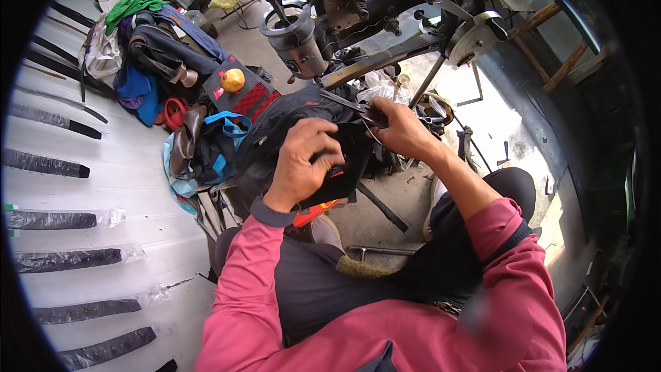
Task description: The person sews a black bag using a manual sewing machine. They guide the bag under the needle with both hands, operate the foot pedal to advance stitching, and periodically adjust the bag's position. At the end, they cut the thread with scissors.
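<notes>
My right hand (401, 128) is closed round the handles of a pair of scissors (339, 100), whose blades stick out to the left over a black backpack (275, 124). Just below that hand runs a thin pale strand. Above the backpack's near side, my left hand (306, 157) is raised with its fingers curled in. What lies between those fingers, if anything, is too small to make out. The backpack rests in front of my knees, and a dark panel of it lies between the two hands.
A metal sewing machine arm (365, 10) with a cylinder (297, 45) stands just beyond my hands. Left are a pile of bags and cloth (148, 48), a yellow round fruit (233, 80) and a white surface (131, 186) with several black wrapped strips. A metal bar (385, 251) lies between my feet.
</notes>
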A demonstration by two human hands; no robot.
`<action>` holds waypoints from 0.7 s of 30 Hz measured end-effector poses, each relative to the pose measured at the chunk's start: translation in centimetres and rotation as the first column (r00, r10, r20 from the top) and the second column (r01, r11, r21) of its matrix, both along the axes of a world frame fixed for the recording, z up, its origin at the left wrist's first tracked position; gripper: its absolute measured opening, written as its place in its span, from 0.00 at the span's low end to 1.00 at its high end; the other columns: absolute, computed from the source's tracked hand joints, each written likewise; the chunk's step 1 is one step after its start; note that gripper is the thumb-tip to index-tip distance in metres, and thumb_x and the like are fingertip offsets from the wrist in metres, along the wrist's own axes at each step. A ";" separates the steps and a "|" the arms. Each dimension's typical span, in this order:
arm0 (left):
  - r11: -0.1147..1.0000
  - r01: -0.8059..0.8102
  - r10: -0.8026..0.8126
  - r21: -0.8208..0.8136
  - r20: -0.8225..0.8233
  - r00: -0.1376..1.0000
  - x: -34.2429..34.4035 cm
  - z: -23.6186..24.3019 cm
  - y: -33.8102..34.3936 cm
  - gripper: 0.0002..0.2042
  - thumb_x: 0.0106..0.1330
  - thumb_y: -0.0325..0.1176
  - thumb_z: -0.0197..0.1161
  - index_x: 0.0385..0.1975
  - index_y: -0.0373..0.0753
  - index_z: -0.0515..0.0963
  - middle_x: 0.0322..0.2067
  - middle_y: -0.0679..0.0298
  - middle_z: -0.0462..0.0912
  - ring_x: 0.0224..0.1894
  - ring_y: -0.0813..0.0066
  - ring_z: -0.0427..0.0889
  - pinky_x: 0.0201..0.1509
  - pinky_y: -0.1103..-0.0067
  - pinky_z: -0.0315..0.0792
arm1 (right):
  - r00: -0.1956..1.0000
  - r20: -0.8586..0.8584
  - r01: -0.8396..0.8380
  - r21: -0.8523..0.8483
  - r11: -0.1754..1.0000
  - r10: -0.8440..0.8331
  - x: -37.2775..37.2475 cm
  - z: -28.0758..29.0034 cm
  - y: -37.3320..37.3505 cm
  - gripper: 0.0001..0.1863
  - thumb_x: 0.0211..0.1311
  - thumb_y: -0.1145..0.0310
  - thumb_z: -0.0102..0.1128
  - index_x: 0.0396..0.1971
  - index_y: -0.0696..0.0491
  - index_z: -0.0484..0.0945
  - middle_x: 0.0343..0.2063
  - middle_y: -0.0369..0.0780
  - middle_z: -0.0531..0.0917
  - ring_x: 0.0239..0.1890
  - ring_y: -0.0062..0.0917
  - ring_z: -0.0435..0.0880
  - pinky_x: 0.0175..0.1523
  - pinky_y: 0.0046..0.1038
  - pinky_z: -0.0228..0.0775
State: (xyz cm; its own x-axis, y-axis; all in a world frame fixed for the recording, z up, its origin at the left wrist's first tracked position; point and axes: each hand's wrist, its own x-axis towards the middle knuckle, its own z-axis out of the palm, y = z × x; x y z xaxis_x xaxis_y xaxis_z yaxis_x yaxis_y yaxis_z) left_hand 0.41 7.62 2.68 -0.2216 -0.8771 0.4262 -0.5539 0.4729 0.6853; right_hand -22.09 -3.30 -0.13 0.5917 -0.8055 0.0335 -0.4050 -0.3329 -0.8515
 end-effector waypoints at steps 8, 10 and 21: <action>0.992 -0.095 0.100 0.086 -0.059 0.993 -4.0 0.3 5.8 0.09 0.62 0.33 0.71 0.24 0.37 0.79 0.23 0.61 0.77 0.31 0.59 0.77 0.40 0.69 0.71 | 0.999 0.047 -0.015 0.188 0.982 0.007 -1.6 0.4 0.7 0.16 0.54 0.73 0.72 0.39 0.61 0.76 0.31 0.47 0.83 0.34 0.27 0.78 0.44 0.33 0.72; 0.968 -0.250 0.252 -0.038 0.046 0.967 -2.7 0.3 3.8 0.07 0.64 0.28 0.65 0.40 0.36 0.80 0.41 0.55 0.83 0.49 0.52 0.80 0.55 0.66 0.72 | 0.996 0.081 -0.056 0.214 0.975 0.039 -1.7 0.6 1.0 0.15 0.56 0.73 0.72 0.39 0.60 0.75 0.30 0.41 0.81 0.35 0.22 0.76 0.45 0.29 0.71; 0.759 0.086 -0.046 0.645 -0.079 0.996 -0.6 -3.0 -3.4 0.11 0.75 0.35 0.53 0.43 0.34 0.78 0.36 0.60 0.79 0.44 0.76 0.75 0.56 0.81 0.66 | 0.960 0.164 0.194 0.200 0.961 -0.228 -2.7 -0.2 2.1 0.14 0.58 0.71 0.71 0.38 0.62 0.77 0.29 0.44 0.83 0.33 0.26 0.79 0.43 0.31 0.72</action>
State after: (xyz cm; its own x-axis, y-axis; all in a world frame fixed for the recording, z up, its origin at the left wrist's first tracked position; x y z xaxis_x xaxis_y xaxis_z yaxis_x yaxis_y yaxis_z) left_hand -0.21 4.20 -0.35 -0.2832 -0.9325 -0.2241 -0.4895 -0.0604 0.8699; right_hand -24.79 -1.25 -0.31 0.4051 -0.9137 -0.0314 -0.2803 -0.0915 -0.9556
